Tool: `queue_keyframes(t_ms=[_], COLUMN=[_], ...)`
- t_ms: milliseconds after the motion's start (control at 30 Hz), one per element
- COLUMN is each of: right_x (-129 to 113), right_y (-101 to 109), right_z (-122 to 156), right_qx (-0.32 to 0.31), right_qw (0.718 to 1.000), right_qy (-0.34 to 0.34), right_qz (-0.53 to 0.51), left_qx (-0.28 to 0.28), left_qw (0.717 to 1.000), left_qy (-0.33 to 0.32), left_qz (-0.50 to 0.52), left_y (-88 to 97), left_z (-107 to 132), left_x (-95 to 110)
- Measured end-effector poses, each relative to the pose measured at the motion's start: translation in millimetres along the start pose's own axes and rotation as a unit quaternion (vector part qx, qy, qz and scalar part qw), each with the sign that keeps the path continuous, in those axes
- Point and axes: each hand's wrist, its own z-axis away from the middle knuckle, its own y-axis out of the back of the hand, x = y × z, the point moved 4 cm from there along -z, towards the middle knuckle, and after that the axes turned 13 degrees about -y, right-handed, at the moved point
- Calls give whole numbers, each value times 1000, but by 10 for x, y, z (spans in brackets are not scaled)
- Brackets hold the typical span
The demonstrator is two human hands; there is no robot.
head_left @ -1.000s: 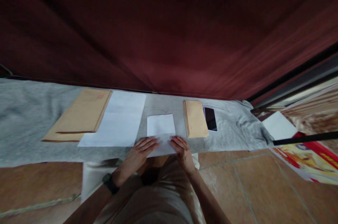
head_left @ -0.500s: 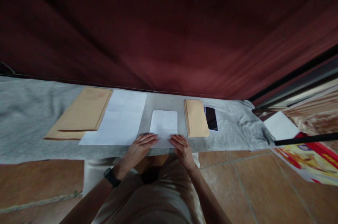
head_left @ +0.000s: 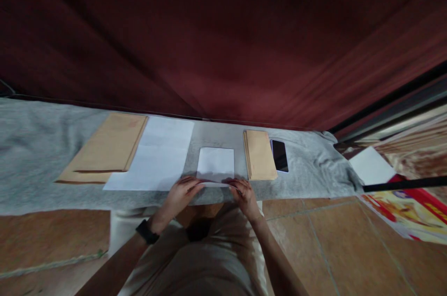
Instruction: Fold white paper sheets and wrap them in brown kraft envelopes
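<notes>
Got left hand [head_left: 180,196] and right hand [head_left: 246,197] pinching 1 white rectangular paper sheet [head_left: 215,162] near-side, tan rectangular paper stack [head_left: 261,155] right of it.

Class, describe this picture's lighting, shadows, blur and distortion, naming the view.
Head view: the red cloth fades nearly to black at the top; head view: soft shadow greys the near part of the small white paper between left hand and right hand; head view: the printed package looks stretched at the right edge, its lettering blurred.
</notes>
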Motion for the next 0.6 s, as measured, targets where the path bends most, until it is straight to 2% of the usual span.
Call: queue_keyframes(t_ms=[100,200,300,467,600], right_x=[35,53,32,-39,-95], right_y=[-26,-69,-99,-103,-92], right_z=[-81,-176,-270,-394,-454], right_qx=[45,61,53,14,-11], right_qw=[998,989,976,946,925], right_qy=[-44,-106,-160,-243,-287], right_qz=[31,85,135,212,248], left_qx=[14,6,-7,-76,-119], left_qw=[994,981,969,942,924], left_qy=[104,183,224,277,312], left_qz=[-19,-56,-105,-172,-189], left_y=[-6,-41,-56,-46,-32], left_z=[-54,-105,-193,-362,-450], left_x=[-43,-77,-81,-52,-55])
